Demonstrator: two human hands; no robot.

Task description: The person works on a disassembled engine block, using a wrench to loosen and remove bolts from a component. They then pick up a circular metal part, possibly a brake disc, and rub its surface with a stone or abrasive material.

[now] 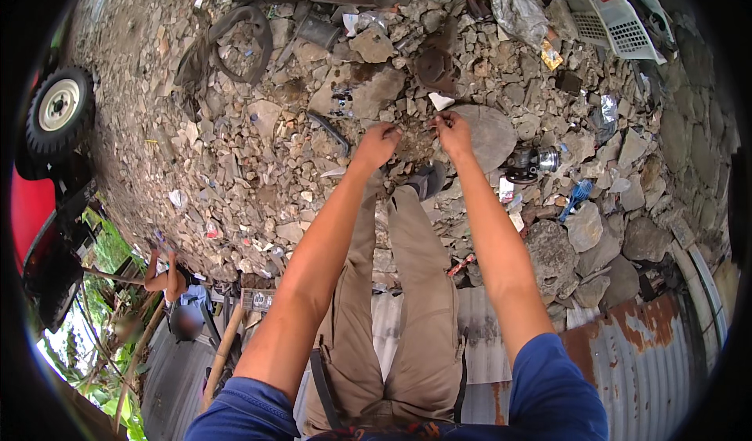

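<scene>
My left hand [377, 145] and my right hand [453, 134] are held out a short way apart over the rubble, fingers pinched together. Whatever sits between the fingertips of either one is too small to make out. Beside the right hand lies a flat, roundish stone slab [492, 137], with a white scrap [441, 102] just beyond the fingers. A black, bent bar-like piece [329, 133] rests on the stones left of my left hand. Farther off, small dark and shiny parts [342, 103] lie on a wet, flat stone [379, 91]. A rusty metal part [435, 66] stands near them.
To the right are a shiny metal cylinder part [546, 159], a blue plastic piece [578, 198] and large rocks [551, 254]. A pale crate [619, 22] lies far right, a rubber loop [262, 41] far left. Another person [176, 284] sits left, below a red vehicle's wheel [60, 106].
</scene>
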